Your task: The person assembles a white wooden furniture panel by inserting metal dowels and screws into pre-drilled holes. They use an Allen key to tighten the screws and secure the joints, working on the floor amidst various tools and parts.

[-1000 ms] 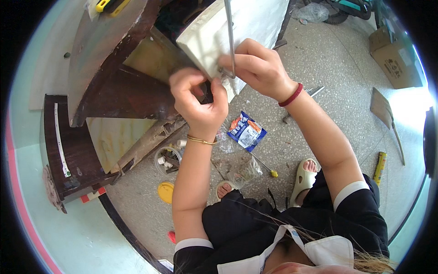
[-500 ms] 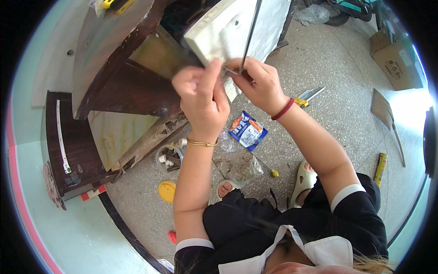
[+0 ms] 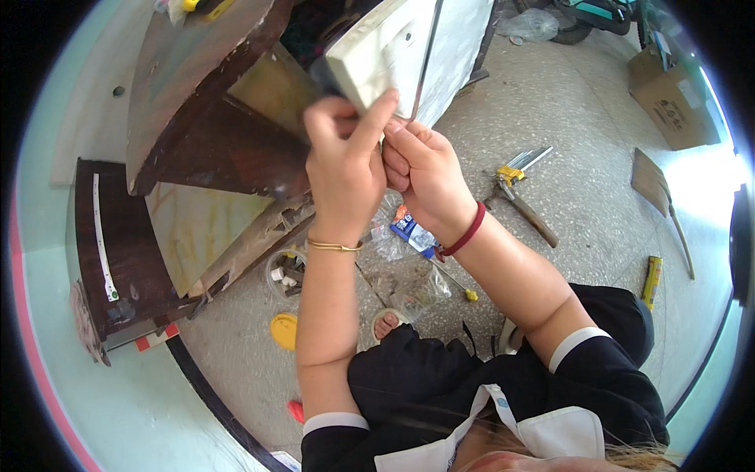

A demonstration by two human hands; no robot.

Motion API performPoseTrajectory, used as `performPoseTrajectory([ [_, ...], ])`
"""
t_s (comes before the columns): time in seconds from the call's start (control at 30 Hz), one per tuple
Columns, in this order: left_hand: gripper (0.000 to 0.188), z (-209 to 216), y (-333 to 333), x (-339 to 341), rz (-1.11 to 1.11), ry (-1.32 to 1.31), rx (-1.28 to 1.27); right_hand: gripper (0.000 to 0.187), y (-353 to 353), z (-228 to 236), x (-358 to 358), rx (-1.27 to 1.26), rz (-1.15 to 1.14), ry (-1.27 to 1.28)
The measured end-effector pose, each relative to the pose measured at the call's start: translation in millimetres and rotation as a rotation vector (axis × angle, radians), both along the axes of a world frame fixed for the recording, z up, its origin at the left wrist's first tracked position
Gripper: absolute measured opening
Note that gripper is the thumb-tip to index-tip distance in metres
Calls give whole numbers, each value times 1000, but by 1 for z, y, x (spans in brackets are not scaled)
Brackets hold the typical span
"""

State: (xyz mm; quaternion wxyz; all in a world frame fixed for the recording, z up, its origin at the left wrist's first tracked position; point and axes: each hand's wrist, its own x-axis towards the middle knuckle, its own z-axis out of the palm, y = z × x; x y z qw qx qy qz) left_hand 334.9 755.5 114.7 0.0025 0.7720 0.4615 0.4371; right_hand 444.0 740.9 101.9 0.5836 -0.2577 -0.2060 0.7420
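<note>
My right hand is closed on the bent end of a long L-shaped hex key. Its straight arm runs up past the top of the view, in front of a white panel. Close beside it, my left hand has its forefinger pointing up along the panel's lower corner, the other fingers curled. Whatever lies between the left thumb and fingers is hidden, and the fingertips are slightly blurred. Both hands meet at the corner of the panel, which belongs to or leans against a dark brown wooden cabinet.
On the floor lie a hammer, a yellow holder of hex keys, a blue packet, a clear plastic bag and a yellow lid. A tub of small parts stands by the cabinet. Further right are a cardboard box and a dustpan.
My right hand has turned and moved slightly down and left, hiding the hex key's bent end. My left forefinger has shifted right. The hammer has come into view from behind my right forearm.
</note>
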Motion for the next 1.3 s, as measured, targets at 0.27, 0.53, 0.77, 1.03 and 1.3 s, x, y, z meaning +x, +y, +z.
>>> performPoseTrajectory([
  [0.27, 23, -9, 2, -1, 35, 22, 122, 12, -5, 11, 5, -114, 26, 17],
  [0.53, 13, -28, 4, -5, -63, -169, 6, 14, -2, -3, 10, 57, 17, -91],
  [0.77, 16, -36, 6, -18, -178, -456, -161, 10, -40, -23, 6, 520, -107, -669],
  [1.03, 25, -29, 12, 8, -151, -801, -245, 23, -66, -203, 66, 464, 476, -1793],
  [1.3, 22, -27, 27, 1, -88, -713, -342, 21, -8, -177, 96, 362, 573, -1913],
])
